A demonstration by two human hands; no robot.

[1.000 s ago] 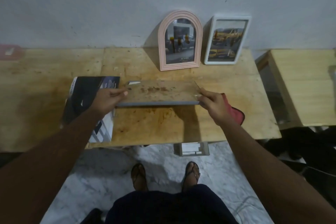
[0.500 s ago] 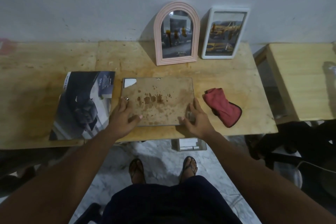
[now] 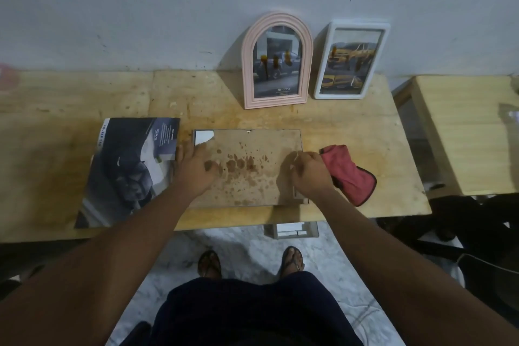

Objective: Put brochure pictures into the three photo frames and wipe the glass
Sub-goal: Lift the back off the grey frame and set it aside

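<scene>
Here left hand [image 3: 196, 171] rests on frame [image 3: 252, 146]; right hand [image 3: 309, 178] fingers [image 3: 295, 168] pinch its edge.

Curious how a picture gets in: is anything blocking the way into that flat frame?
Yes. The frame lies face down with its stained backing board on, closing it; the left hand rests on that board, and the right hand curls at its right edge.
</scene>
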